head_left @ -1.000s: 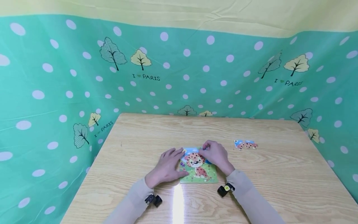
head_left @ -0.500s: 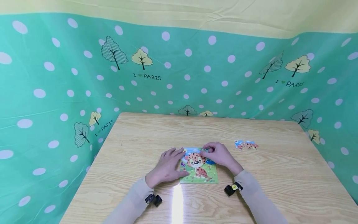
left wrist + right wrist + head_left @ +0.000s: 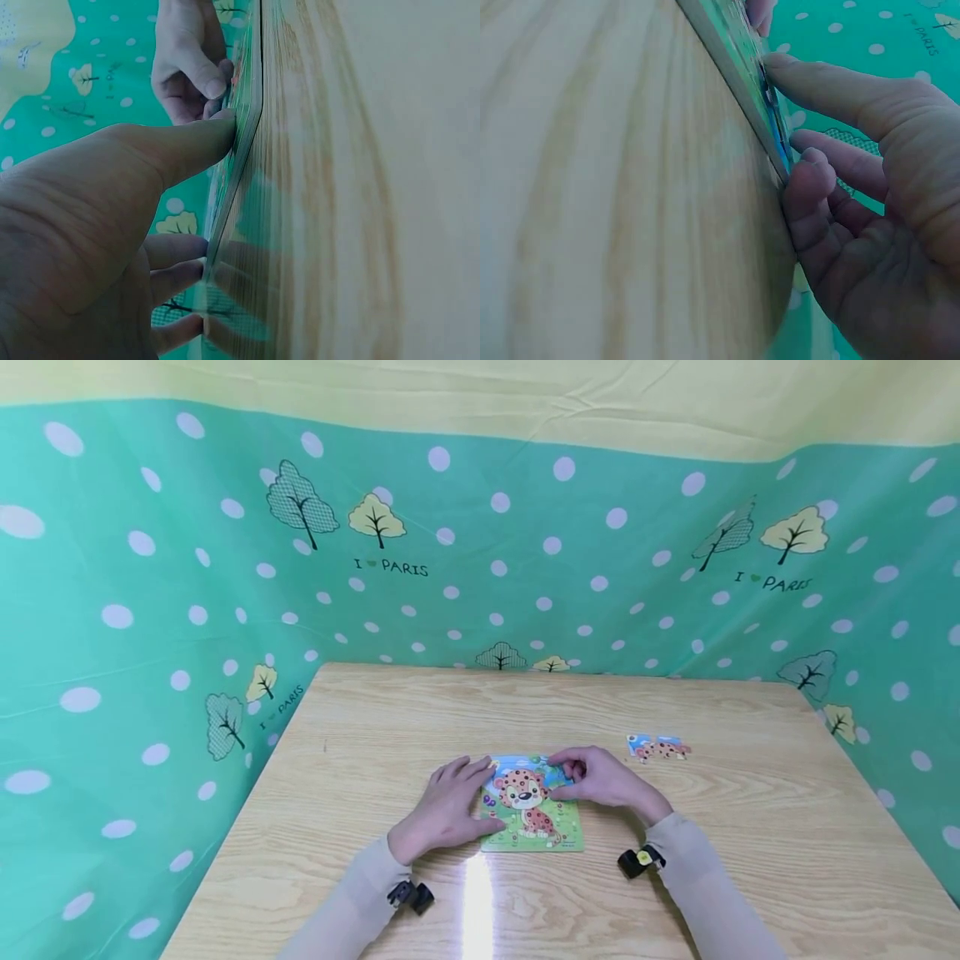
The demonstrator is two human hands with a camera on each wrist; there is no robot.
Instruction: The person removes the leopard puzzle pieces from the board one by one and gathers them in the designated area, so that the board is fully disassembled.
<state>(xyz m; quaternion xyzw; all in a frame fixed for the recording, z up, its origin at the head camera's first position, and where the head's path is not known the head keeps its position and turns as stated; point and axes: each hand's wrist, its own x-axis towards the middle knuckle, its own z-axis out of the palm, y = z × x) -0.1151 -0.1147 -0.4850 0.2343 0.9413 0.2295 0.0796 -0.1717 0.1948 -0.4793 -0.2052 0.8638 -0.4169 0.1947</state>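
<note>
A square jigsaw puzzle (image 3: 536, 827) with a spotted leopard cub on grass lies on the table in the head view. My left hand (image 3: 447, 806) rests along its left side, fingers spread fairly straight, the thumb (image 3: 214, 135) over its lower left part. At the upper right part of the puzzle, my right hand (image 3: 600, 777) has thumb and index finger on either side of a blue-and-green puzzle piece (image 3: 557, 775). In the right wrist view that piece (image 3: 772, 112) looks slightly raised at its edge, and the other fingers curl beside the board.
Several loose puzzle pieces (image 3: 660, 749), blue and spotted orange, lie to the right beyond the right hand. The wooden table (image 3: 750, 810) ends at a green dotted curtain (image 3: 525, 568). A bright reflection stripes the table in front of the puzzle.
My right hand has shifted right and slightly down, its thumb and index finger spreading apart and uncovering the piece at the puzzle's upper right. The left hand has stayed put.
</note>
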